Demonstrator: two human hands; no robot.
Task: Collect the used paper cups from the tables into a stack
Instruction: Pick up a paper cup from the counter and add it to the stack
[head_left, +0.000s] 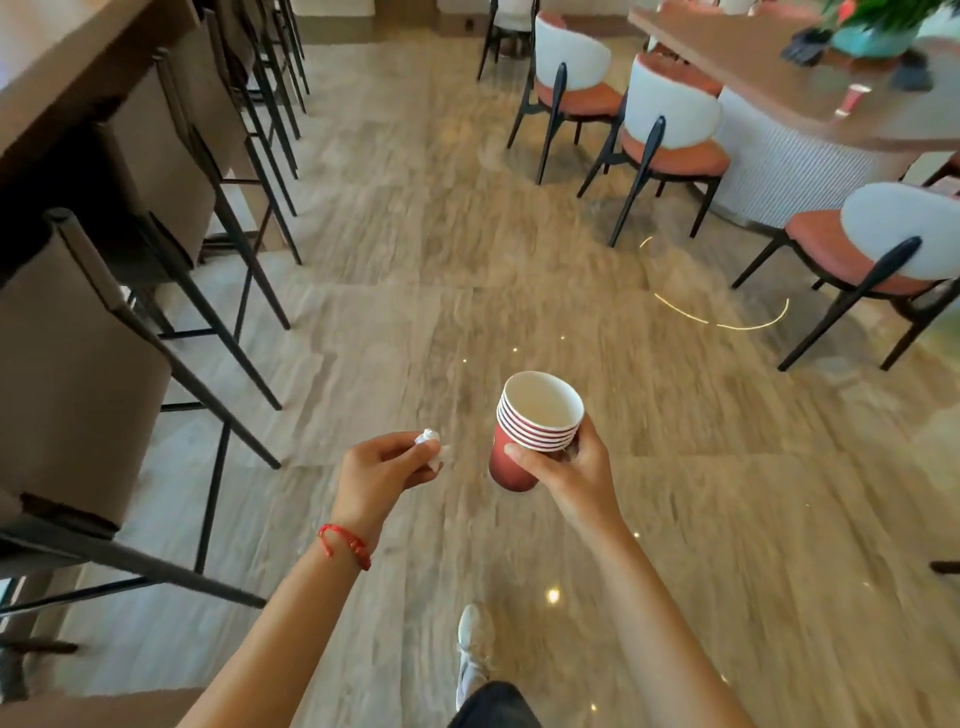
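Observation:
A stack of several red paper cups (535, 423) with white insides is held over the floor, tilted a little to the left. My right hand (569, 470) grips it around the rims and upper wall. To its left, my left hand (382, 467) pinches a crumpled white tissue (430, 442) between thumb and fingers. One more red paper cup (851, 100) stands on the wooden table (769, 67) at the far upper right, well away from both hands.
Tall bar stools (156, 218) line a counter along the left. White-backed chairs with orange seats (670, 130) stand by the right table, which also carries a potted plant (878, 26) and dark objects. A wide tiled floor aisle (441, 234) runs between them.

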